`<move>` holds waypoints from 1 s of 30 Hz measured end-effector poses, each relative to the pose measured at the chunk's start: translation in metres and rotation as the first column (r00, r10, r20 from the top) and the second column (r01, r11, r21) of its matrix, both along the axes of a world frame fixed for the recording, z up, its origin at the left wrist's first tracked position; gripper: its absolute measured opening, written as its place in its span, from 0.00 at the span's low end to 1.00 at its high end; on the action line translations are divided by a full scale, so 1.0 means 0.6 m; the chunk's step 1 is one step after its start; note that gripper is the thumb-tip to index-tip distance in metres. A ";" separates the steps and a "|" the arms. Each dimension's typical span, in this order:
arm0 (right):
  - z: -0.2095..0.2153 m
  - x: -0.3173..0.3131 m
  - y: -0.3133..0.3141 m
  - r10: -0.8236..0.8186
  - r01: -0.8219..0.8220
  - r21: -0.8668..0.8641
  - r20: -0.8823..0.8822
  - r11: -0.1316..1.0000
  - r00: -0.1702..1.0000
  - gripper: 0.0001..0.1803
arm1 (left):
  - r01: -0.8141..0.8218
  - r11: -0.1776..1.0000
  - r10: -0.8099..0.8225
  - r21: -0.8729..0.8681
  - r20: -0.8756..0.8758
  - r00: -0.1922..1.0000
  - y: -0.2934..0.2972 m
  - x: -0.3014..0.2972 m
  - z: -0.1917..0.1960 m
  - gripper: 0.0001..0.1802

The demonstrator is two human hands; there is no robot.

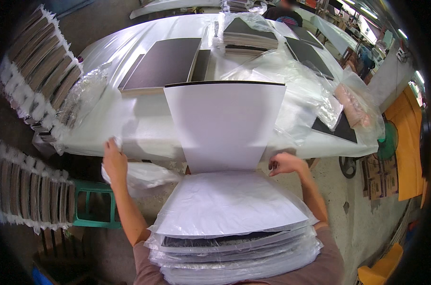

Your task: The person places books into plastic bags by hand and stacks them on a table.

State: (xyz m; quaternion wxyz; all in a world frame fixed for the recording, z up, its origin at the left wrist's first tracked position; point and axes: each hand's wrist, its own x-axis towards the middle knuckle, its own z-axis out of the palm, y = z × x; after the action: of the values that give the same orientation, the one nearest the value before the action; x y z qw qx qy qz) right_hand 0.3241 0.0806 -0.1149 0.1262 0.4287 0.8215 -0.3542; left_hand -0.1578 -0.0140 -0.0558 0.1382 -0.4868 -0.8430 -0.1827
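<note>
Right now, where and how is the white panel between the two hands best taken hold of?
Probably by its two side edges, one hand from each side: the white panel is broad and flat, and both edges show uncovered. The right hand is near its edge, the left hand farther out.

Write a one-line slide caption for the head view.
Left hand and right hand on either side of a white, dark-edged panel, with a plastic-wrapped stack in the foreground.

A grey concrete floor (358,213) lies beneath a white-covered table (149,118); a green stool (96,185) stands left; strip lights (368,13) glow upper right.
</note>
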 end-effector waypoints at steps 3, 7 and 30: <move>0.140 -0.082 0.005 0.166 -0.159 0.085 -0.084 0.984 0.983 0.22 | 0.348 0.818 -0.562 0.458 0.507 0.653 0.003 0.032 0.090 0.23; 0.267 -0.204 -0.024 0.245 -0.038 0.335 -0.604 0.941 0.759 0.23 | 0.221 0.574 -0.649 0.788 0.603 -0.464 0.038 0.192 0.146 0.38; 0.240 -0.299 -0.030 0.031 0.526 0.286 -0.897 0.801 0.441 0.13 | 0.219 0.693 -0.582 0.687 0.712 -0.392 0.044 0.297 0.088 0.20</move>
State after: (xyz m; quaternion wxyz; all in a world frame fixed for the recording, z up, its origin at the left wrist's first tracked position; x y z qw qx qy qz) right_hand 0.1450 0.0629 0.0288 -0.4869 0.3266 0.7547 -0.2944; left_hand 0.0204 0.0125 -0.0030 -0.5638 -0.4224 -0.3531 -0.6157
